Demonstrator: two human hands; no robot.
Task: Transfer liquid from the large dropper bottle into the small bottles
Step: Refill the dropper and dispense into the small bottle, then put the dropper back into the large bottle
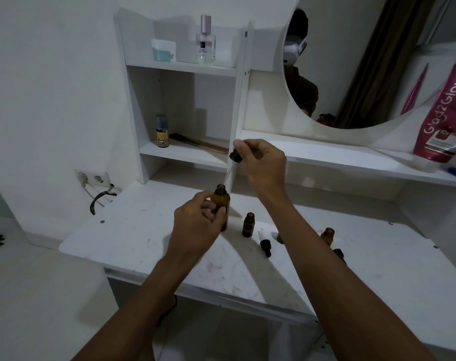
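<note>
Head — one large bottle (223, 201), two small bottles (248, 225) (327, 235)

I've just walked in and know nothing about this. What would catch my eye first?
The two hands over the white table: the left hand grips a large amber bottle while the right hand pinches a black-capped dropper, its tip at the bottle's mouth. Next, the bright pink bottle on the shelf at far right, beside the round mirror.
</note>
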